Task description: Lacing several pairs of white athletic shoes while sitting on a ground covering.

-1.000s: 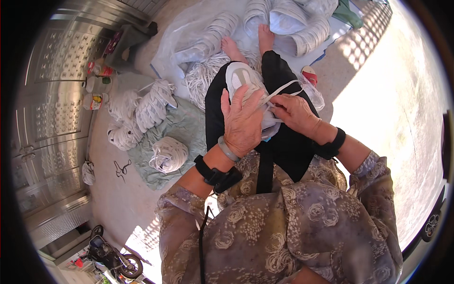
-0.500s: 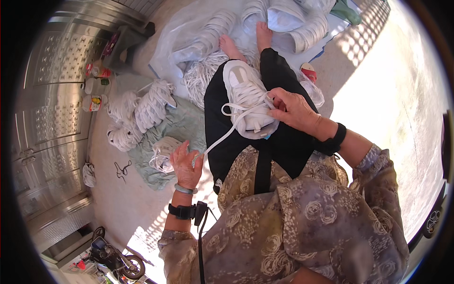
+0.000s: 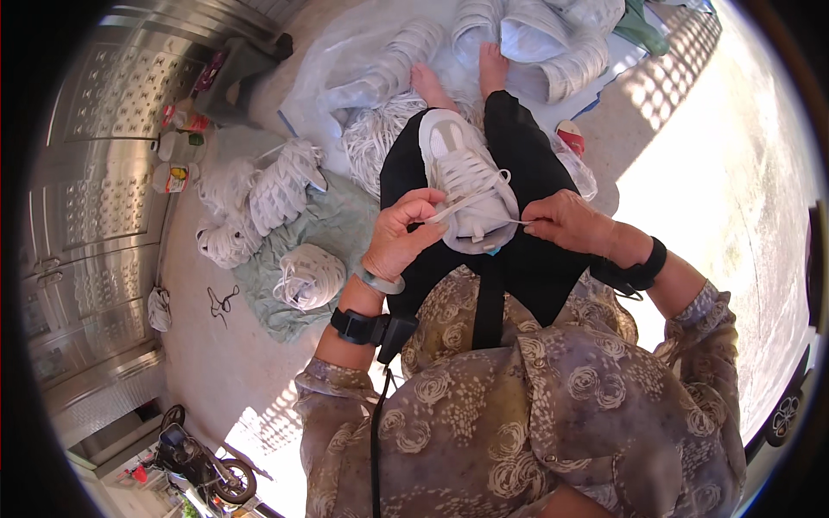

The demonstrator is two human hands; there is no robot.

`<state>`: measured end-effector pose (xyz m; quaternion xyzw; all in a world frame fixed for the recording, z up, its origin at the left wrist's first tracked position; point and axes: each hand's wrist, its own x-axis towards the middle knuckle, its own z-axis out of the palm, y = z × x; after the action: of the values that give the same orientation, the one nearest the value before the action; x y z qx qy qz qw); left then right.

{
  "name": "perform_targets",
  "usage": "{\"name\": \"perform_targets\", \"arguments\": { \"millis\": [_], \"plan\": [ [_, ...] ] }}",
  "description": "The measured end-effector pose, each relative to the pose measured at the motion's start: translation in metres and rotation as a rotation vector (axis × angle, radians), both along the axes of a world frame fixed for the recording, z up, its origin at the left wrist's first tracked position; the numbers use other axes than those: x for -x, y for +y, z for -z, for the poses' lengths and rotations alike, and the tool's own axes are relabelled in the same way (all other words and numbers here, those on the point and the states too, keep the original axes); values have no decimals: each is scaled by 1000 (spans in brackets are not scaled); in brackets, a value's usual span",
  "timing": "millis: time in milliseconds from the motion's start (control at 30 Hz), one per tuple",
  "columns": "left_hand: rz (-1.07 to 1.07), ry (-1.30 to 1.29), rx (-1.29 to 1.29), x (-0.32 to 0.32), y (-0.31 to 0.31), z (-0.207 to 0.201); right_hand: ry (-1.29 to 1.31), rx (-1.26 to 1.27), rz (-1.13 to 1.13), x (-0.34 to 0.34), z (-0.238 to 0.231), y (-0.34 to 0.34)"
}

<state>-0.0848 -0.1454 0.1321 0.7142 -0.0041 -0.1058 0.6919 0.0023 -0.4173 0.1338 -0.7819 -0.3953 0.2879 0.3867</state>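
Note:
A white sneaker [image 3: 449, 148] rests on my lap across the black trousers, its toe pointing away from me and its laces threaded through the eyelets. My left hand [image 3: 404, 231] is closed at the shoe's left side, thumb and forefinger pinching a white shoelace [image 3: 471, 200] near the collar. On the other side my right hand [image 3: 566, 223] pinches a length of lace drawn taut out from the shoe. A small loop of lace stands up by the right row of eyelets. The exact lace ends are hidden in the fingers.
Another white sneaker [image 3: 309, 276] sits on a green cloth [image 3: 341, 216] to the left, beside several bundled white shoes [image 3: 285, 186]. Loose white laces [image 3: 371, 142] are heaped beyond my knees, near rows of nested shoes [image 3: 406, 56]. A dark cord [image 3: 223, 302] lies on the floor.
My left hand has come in from the far left to the shoe's side. My right hand has moved slightly right and nearer, pulling lace outward; the large loop at left is gone.

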Motion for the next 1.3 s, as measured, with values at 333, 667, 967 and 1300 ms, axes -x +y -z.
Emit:
{"name": "perform_targets", "arguments": {
  "millis": [333,667,967,1300],
  "plan": [
    [-164,119,-64,2,-8,11,-150,59,101,-30,-18,-42],
    [-339,-179,-366,0,-21,2,-524,196,176,-61,-12,-101],
    [43,-728,-896,-19,-63,-23,313,-13,765,-74,-4,-92],
    [136,-662,-1148,-29,-84,-13,1022,-219,670,-4,17,-6]
  ]
}}
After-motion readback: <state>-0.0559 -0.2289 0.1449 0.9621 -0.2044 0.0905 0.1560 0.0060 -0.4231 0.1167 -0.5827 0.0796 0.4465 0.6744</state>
